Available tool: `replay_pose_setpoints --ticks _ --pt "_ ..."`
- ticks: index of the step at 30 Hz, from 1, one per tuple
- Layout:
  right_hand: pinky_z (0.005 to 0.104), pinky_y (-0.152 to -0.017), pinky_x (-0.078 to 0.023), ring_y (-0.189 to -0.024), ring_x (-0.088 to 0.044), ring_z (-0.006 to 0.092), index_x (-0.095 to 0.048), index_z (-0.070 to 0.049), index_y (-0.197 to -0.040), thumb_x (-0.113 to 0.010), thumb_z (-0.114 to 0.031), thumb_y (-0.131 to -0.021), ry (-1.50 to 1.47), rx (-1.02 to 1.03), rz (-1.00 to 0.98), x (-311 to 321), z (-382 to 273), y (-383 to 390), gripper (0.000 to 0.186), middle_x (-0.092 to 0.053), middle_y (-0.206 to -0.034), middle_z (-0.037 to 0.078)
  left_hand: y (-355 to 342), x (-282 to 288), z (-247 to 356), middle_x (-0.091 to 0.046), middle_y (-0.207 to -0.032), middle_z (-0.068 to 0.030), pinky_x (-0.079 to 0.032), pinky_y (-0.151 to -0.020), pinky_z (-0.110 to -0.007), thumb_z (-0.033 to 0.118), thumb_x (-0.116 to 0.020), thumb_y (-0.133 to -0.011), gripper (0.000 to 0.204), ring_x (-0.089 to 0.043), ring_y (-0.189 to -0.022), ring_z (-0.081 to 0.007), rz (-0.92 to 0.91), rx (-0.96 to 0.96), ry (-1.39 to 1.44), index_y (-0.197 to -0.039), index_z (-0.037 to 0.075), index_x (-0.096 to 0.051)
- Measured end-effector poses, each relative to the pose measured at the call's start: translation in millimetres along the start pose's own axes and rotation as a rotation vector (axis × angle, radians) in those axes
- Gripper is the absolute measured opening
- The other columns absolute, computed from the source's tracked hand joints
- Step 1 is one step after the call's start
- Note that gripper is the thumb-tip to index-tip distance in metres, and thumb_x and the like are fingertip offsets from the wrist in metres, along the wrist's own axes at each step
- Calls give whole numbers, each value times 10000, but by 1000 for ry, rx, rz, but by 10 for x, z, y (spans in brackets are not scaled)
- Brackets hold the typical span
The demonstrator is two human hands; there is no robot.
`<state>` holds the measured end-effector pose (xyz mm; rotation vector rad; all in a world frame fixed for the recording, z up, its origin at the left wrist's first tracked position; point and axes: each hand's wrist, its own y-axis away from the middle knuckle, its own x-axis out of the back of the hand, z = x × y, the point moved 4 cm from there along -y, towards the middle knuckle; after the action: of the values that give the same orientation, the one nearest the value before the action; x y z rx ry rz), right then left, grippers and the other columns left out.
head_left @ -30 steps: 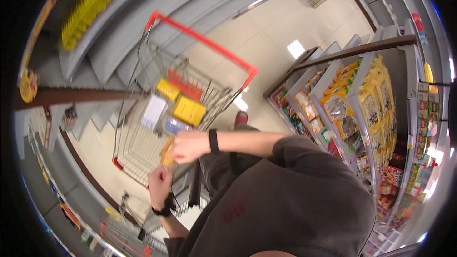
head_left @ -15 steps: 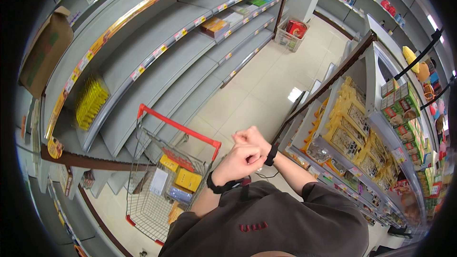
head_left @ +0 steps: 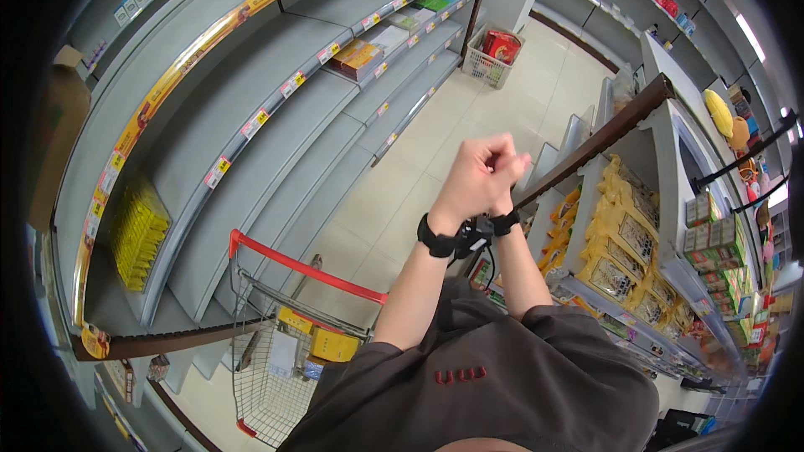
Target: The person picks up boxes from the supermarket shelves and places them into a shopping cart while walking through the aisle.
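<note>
My left hand [head_left: 466, 187] is raised in front of my chest with its fingers curled into a fist. Pressed against its right side is my right hand [head_left: 505, 188], also closed and partly hidden behind the left. No item shows in either hand. Both wrists wear black straps, and a small black device [head_left: 477, 237] sits between them. Below and left of my hands stands a shopping cart [head_left: 314, 271] with a red handle. Inside it lie a yellow box [head_left: 337, 345], a whitish flat pack [head_left: 283, 355] and a blue item [head_left: 313, 369].
Grey shelving [head_left: 251, 121] lines the left, with a yellow pack [head_left: 140, 236] and stacked boxes [head_left: 358, 59] on it. A white basket [head_left: 487, 67] holding red packages stands on the aisle floor. Shelves of yellow bags [head_left: 620, 238] and green boxes [head_left: 714, 243] rise at the right.
Both hands have moved up and slightly right, farther from my body. My wrists, earlier crossing one over the other, are now side by side. The view has shifted slightly.
</note>
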<state>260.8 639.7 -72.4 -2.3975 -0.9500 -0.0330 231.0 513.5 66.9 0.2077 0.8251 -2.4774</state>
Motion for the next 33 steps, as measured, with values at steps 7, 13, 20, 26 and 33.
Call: replay_pose_setpoints --ticks 7,13,20,26,33 --pt "243 -477 -287 -587 -389 25 -546 -7 -634 -546 -134 -901 -203 -294 33 -203 292 -694 296 -464 -597 -75 -611 596 -508 -356 -631 56 -226 -511 -225 64 -577 -899 311 -279 -557 -37 100 42 90 -655 72 -385" --pt "264 -480 -226 -566 -305 32 -413 -19 -604 -577 -172 -928 -120 -342 57 150 725 -1315 394 -347 -569 -84 -1505 525 -1054 -351 -638 65 -213 -491 -216 77 -548 -916 306 -278 -538 -22 82 65 175 -668 99 -370" --pt "283 -470 -191 -560 -257 37 -354 -44 -598 -593 -214 -946 -70 -403 272 779 1011 -1574 455 -287 -572 -88 -2118 337 -2038 -390 -648 77 -228 -481 -192 117 -574 -939 240 -305 -532 -5 -18 324 218 -748 108 -429" --pt "282 -480 -188 -564 -243 43 -334 -53 -615 -587 -210 -942 -83 -480 504 1164 1509 -1994 442 -272 -572 -71 -2766 459 -2457 -464 -686 73 -271 -488 -184 95 -618 -919 186 -365 -557 -2 -87 431 129 -777 76 -498" --pt "272 -482 -201 -559 -259 39 -348 -61 -615 -587 -235 -946 -83 -496 573 1055 2285 -2857 444 -287 -583 -85 -3662 1548 -2952 -523 -689 66 -281 -498 -188 109 -608 -928 131 -381 -555 -3 -69 403 -290 -973 -8 -647"
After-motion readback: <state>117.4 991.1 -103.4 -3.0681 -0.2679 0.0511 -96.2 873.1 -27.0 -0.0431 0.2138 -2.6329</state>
